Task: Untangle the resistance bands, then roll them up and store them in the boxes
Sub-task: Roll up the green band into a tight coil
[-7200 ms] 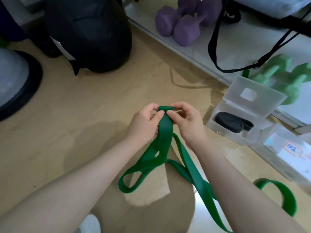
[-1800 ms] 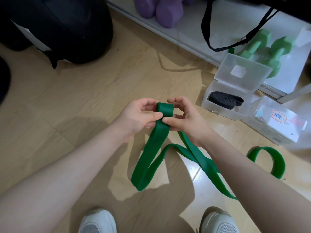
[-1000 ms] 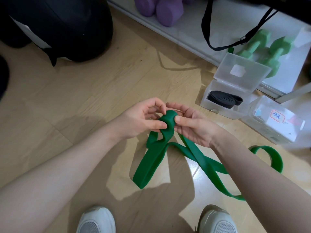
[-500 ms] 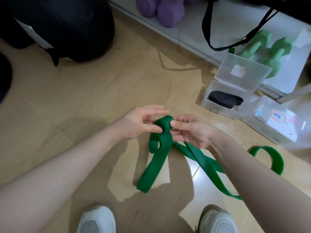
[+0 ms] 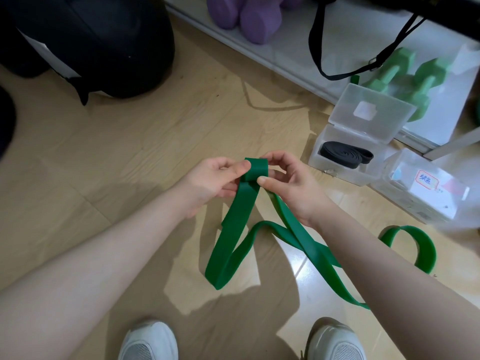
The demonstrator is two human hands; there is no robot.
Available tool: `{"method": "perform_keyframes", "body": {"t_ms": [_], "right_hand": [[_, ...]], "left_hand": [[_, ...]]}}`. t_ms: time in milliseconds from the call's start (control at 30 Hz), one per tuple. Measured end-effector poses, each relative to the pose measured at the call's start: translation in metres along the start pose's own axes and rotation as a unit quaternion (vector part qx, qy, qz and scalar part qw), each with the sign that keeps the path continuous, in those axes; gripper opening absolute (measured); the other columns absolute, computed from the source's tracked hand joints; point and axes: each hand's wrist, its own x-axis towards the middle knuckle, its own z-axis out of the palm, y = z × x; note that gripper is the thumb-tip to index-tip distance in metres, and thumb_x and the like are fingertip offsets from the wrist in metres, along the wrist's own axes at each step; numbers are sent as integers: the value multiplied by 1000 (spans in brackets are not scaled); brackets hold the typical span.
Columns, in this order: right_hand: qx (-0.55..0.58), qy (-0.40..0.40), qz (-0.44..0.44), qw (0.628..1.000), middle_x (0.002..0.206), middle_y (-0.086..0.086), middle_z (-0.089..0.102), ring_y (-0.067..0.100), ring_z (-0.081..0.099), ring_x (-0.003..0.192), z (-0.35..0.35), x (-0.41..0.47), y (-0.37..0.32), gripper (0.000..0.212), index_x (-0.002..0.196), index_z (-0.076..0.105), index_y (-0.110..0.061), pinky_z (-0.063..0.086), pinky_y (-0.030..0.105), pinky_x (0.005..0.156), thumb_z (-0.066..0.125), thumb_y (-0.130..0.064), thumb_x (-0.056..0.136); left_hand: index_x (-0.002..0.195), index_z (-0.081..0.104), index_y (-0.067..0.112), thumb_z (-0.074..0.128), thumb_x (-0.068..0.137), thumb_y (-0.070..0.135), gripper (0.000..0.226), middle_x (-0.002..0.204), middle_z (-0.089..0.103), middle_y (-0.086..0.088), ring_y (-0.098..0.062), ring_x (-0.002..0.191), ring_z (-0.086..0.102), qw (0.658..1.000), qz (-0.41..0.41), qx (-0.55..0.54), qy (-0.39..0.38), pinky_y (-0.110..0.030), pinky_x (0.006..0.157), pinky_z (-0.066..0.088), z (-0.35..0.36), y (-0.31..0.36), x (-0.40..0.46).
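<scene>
A long green resistance band hangs from my hands, its top end folded over into a small flat roll between them. My left hand pinches the roll from the left with thumb and fingers. My right hand pinches it from the right. The band's loops trail onto the wooden floor, and one end curls at the right past my right forearm. An open clear box holds a rolled black band. A second clear box with a handwritten label lies beside it.
Purple dumbbells and green dumbbells sit on a white shelf base at the back. A black strap hangs over them. A big black bag stands at the back left. My two white shoes show at the bottom.
The band's top end was a loose twisted bunch held lower half a second ago. Now my hands have come up and hold it as a neat flat fold, with the loop below straightened.
</scene>
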Motion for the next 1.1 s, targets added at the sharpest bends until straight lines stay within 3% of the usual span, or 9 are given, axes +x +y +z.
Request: {"method": "perform_keyframes", "body": {"t_ms": [100,267,333,467,533,633,700,800,1100], "right_hand": [[-27,-2,-37,999,102,3,55,15,60,93,4,1,-5,33,95,50,-17,52,23,81,59,12,81],[-100,-1,-84,991,109,0,55,21,56,111,8,2,-13,40,96,50,-26,50,39,95,63,9,80],[-92,-16,-67,993,111,0,52,20,58,105,8,4,-15,43,101,50,-28,52,41,92,62,8,81],[118,-49,21,992,107,4,58,20,64,89,7,5,-18,38,118,47,-27,56,41,79,56,-9,85],[181,-44,30,982,108,6,63,21,65,93,5,6,-18,35,117,52,-17,56,35,76,54,-18,82],[229,-29,44,972,101,4,68,17,67,88,4,6,-16,33,106,59,-11,57,32,72,62,-14,73],[238,-20,36,970,97,4,68,17,67,86,3,6,-16,32,96,63,-13,58,34,71,69,-15,64],[245,-1,23,969,91,4,68,18,67,83,3,3,-15,18,83,66,-15,59,35,66,66,-10,66],[178,23,48,983,82,2,69,16,68,74,-2,-1,-18,13,81,57,-13,59,33,60,60,-2,75]], "left_hand": [[100,58,16,60,86,28,18,85,72,1,-9,76,70,1000,4,-19,7,-19,72,55,0,4,-1],[107,56,13,60,85,12,23,93,72,-2,-12,83,70,997,27,-75,-7,-22,73,56,-6,13,-4],[107,56,13,58,86,7,22,95,71,-3,-14,83,70,993,37,-107,-13,-24,73,57,-6,14,-6],[107,56,14,57,86,2,24,100,69,-5,-14,86,70,990,69,-120,-9,-23,72,57,-7,18,-8],[106,56,15,57,85,1,25,100,69,-4,-14,87,70,989,80,-122,-11,-23,72,56,-7,23,-8],[106,58,16,57,85,0,26,98,71,0,-14,89,70,988,96,-118,-31,-24,74,56,-7,26,-9],[105,60,18,55,86,-1,28,95,72,4,-12,89,70,986,107,-123,-43,-23,74,56,-5,27,-11],[104,62,20,53,86,-3,30,90,73,8,-10,89,69,985,122,-113,-48,-22,76,56,-1,24,-13],[108,61,22,51,90,-2,32,100,71,5,-12,96,68,985,153,-54,-64,-21,81,54,5,17,-15]]}}
